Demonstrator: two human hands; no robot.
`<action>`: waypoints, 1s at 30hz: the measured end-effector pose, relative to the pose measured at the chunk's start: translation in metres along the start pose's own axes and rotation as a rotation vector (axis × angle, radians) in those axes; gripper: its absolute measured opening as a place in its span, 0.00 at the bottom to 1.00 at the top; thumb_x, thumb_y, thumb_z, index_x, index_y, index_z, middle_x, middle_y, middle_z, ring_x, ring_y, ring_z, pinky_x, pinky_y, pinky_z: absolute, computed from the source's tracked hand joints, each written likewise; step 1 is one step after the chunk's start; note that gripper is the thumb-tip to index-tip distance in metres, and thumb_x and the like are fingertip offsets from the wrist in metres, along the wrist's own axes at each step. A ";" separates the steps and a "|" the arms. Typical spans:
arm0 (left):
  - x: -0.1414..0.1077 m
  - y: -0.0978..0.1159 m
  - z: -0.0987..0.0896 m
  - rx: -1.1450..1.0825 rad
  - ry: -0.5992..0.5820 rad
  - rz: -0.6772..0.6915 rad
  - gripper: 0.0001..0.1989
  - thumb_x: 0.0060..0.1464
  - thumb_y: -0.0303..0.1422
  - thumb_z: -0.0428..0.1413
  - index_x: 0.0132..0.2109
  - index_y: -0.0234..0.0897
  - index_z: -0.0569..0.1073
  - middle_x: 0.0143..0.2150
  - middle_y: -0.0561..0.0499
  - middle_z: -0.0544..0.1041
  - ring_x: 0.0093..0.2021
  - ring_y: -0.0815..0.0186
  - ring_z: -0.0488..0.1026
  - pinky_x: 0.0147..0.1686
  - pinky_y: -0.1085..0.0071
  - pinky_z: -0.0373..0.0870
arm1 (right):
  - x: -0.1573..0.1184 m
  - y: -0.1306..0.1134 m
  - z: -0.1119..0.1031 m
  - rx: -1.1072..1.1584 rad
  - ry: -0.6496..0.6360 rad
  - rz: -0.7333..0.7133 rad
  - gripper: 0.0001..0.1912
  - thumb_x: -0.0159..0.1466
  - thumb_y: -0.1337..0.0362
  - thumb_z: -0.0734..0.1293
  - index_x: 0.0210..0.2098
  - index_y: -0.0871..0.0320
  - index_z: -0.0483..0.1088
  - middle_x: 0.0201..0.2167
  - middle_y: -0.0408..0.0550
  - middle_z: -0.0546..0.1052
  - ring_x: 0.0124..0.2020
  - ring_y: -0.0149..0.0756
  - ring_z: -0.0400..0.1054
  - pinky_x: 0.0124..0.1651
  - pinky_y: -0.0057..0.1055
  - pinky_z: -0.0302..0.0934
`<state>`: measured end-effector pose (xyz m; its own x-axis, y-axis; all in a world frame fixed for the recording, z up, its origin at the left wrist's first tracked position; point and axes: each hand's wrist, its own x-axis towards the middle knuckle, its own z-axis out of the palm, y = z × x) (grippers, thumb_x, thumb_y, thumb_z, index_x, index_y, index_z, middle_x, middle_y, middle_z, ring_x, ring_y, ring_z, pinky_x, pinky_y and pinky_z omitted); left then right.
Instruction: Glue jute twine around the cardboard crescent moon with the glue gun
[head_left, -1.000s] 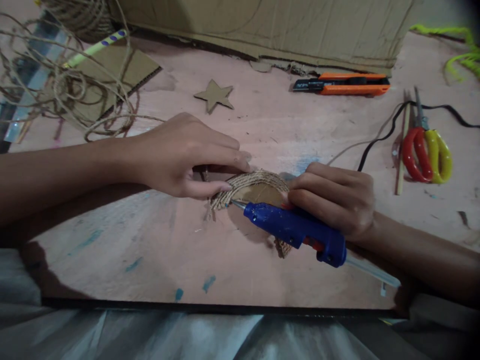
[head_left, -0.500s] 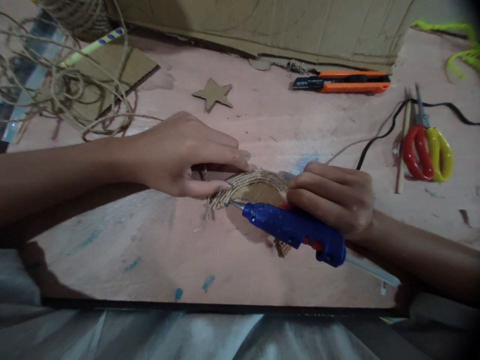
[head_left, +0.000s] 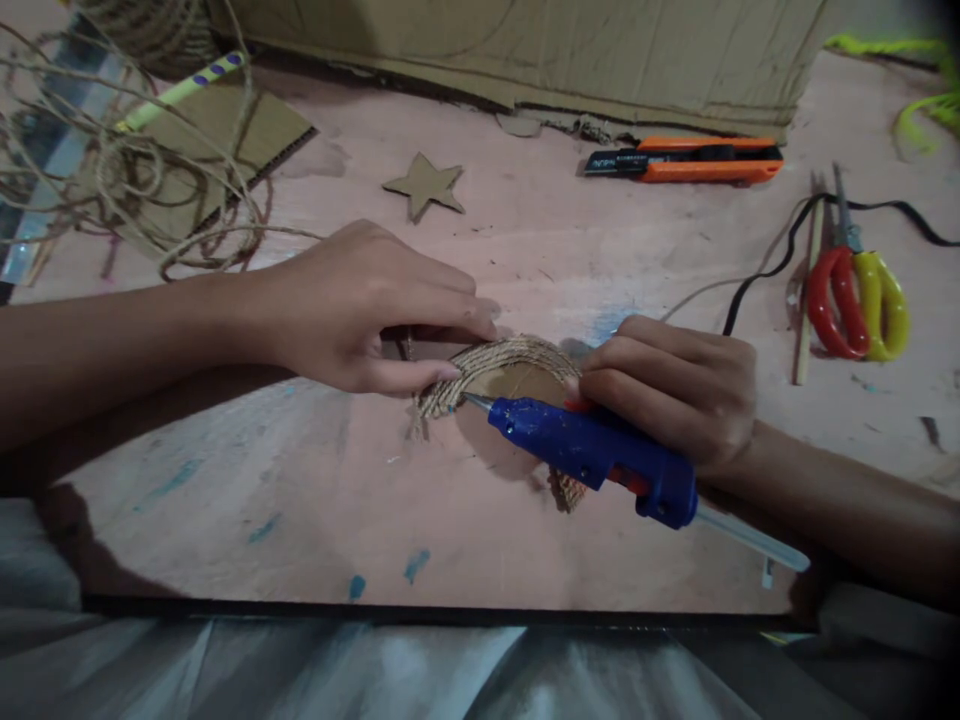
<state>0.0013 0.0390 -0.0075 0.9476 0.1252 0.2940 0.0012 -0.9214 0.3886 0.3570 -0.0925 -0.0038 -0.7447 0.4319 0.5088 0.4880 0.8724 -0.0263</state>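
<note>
My right hand [head_left: 679,395] grips the blue hot-glue gun [head_left: 592,455], nozzle touching the twine-wrapped crescent of brown cardboard [head_left: 510,375] at table centre; my left hand [head_left: 360,310] pinches its left tip.

Over the last second the right hand [head_left: 675,395] shifted a little to the right and farther up the surface [head_left: 300,500], carrying the blue glue gun [head_left: 592,455] with it. The gun tilted slightly, its rear end and the clear glue stick [head_left: 750,540] swinging out to the right and nearer the surface's front edge. Its metal nozzle [head_left: 474,402] slid a touch to the right along the twine-wrapped cardboard piece [head_left: 502,365].
</note>
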 end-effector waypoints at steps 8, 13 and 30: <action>0.000 -0.001 0.001 -0.001 -0.010 -0.023 0.14 0.87 0.46 0.60 0.71 0.56 0.81 0.49 0.50 0.94 0.43 0.56 0.91 0.38 0.57 0.72 | -0.001 0.000 -0.001 -0.003 -0.011 0.010 0.06 0.88 0.71 0.72 0.54 0.53 0.75 0.41 0.48 0.87 0.39 0.41 0.79 0.39 0.39 0.74; 0.000 0.000 0.002 0.004 0.004 -0.012 0.15 0.88 0.46 0.60 0.72 0.54 0.82 0.50 0.50 0.95 0.44 0.58 0.91 0.38 0.59 0.72 | -0.001 0.000 -0.003 0.001 -0.020 0.007 0.05 0.88 0.70 0.73 0.54 0.54 0.76 0.41 0.49 0.87 0.40 0.41 0.79 0.40 0.40 0.74; 0.001 0.001 0.001 -0.018 -0.008 -0.025 0.16 0.87 0.46 0.62 0.74 0.58 0.80 0.48 0.49 0.94 0.42 0.57 0.92 0.37 0.58 0.73 | -0.002 -0.002 -0.004 0.024 -0.044 0.048 0.06 0.86 0.71 0.73 0.54 0.54 0.75 0.41 0.47 0.86 0.40 0.41 0.78 0.41 0.38 0.72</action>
<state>0.0021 0.0381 -0.0075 0.9498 0.1449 0.2771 0.0190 -0.9114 0.4111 0.3596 -0.0957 -0.0013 -0.7402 0.4824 0.4684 0.5130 0.8555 -0.0705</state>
